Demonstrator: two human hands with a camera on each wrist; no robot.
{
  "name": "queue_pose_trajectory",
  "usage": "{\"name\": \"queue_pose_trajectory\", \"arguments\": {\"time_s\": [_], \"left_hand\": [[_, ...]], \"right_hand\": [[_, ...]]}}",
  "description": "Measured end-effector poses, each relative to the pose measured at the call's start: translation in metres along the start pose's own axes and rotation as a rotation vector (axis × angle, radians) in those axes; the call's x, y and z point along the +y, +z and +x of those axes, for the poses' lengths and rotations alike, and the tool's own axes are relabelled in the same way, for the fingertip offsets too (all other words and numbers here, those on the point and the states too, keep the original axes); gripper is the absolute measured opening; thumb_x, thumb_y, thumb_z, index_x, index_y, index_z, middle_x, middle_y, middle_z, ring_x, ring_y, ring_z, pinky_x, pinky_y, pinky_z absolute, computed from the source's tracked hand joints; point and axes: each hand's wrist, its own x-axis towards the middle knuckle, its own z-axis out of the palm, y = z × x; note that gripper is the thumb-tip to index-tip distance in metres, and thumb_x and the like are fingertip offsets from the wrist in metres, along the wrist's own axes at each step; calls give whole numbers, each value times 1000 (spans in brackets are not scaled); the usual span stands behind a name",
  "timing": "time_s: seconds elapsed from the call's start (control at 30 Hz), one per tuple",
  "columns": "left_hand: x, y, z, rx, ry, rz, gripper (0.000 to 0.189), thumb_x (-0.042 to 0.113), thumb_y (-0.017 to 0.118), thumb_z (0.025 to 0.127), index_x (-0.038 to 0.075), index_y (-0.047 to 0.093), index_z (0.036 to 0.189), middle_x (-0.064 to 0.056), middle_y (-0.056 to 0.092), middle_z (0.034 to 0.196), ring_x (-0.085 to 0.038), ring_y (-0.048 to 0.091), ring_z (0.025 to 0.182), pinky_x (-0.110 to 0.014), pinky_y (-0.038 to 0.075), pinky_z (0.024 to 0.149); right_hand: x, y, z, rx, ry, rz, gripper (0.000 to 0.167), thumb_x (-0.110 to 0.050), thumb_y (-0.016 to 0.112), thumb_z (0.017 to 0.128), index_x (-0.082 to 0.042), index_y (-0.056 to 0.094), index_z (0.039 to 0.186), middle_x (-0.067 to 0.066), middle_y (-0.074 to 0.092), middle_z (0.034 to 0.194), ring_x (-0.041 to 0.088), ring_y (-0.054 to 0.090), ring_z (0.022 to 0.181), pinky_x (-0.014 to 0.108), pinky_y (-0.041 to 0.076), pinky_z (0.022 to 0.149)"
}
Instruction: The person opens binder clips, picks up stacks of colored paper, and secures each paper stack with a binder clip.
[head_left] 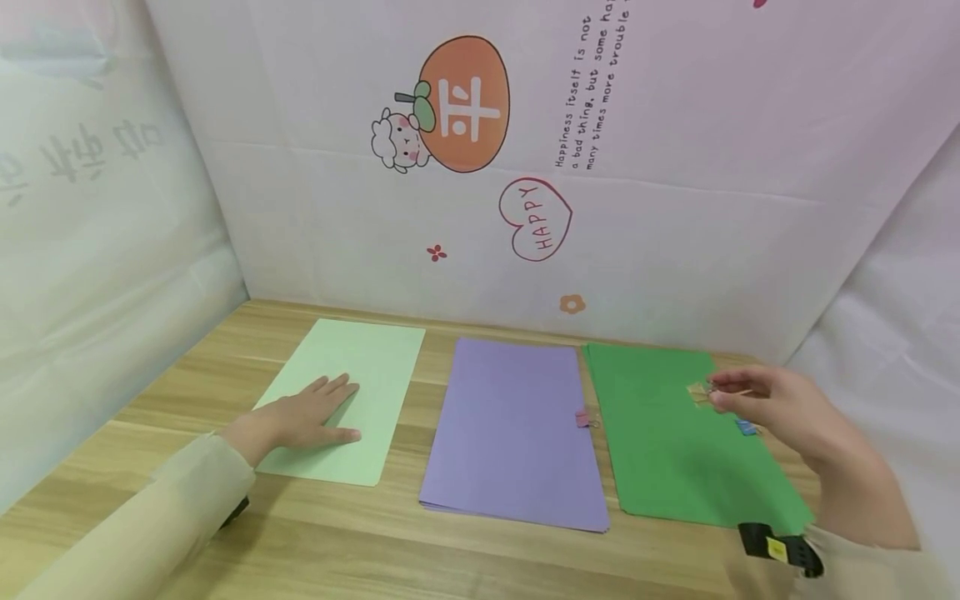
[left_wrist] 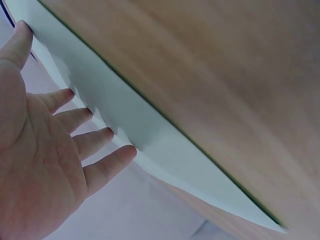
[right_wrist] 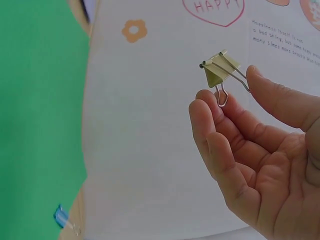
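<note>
Pale R sleeve sits nearest, w/ black wristband at cuff. My R grip is clamped, thumb-to-finger pinch, on yellow binder clip, held over green stack w/ blue clip at R edge. My L grip rests palm-down, digits apart, on lt.-green paper, itself on tabletop. Purple stack w/ pink clip lies btwn lt.-green & green.

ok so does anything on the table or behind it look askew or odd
Two small things: the purple stack is slightly fanned at its near edge, not squared up, and the print on the backdrop runs sideways, as if hung turned. Nothing visible looks spilled or damaged.
</note>
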Motion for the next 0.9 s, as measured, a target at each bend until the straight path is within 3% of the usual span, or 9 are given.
{"name": "queue_pose_trajectory", "arguments": {"time_s": [0.1,0.27,0.47,0.6,0.67,0.9], "left_hand": [[1,-1,0,-3,0,3,91,60,56,94,2,24,156,-26,14,164,-55,12,147,-78,25,105],[2,-2,2,-4,9,15,90,59,55,95,1,24,156,-26,14,163,-55,12,147,-78,25,105],[3,-3,3,-7,11,9,90,59,56,94,1,24,156,-27,14,163,-56,12,147,-78,25,105],[4,-3,1,-10,1,-1,91,59,56,94,1,24,156,-27,13,163,-56,11,147,-78,24,105],[5,-3,0,-11,-5,0,91,59,56,94,1,24,156,-27,14,163,-55,12,147,-79,24,105],[2,-6,1,0,-3,3,88,58,54,96,0,24,155,-28,18,162,-56,15,146,-76,23,109]], "right_hand": [[-7,4,3,7,-6,10,52,-31,56,102,6,50,139,22,66,124,-15,57,87,34,51,82],[-16,8,7,12,-15,40,52,-32,56,102,4,50,139,20,66,125,-13,55,90,33,51,83],[-31,10,14,11,-22,114,54,-35,56,102,1,49,141,20,63,129,-11,55,94,50,48,93],[-45,12,20,15,-39,117,54,-35,57,102,1,49,141,20,64,129,-11,56,94,52,48,95],[-50,13,22,10,-43,129,53,-33,57,102,2,49,141,20,64,129,-10,57,94,48,49,96],[-67,20,28,2,-65,197,50,-28,59,101,5,51,139,17,66,125,-5,62,95,21,50,87]]}}
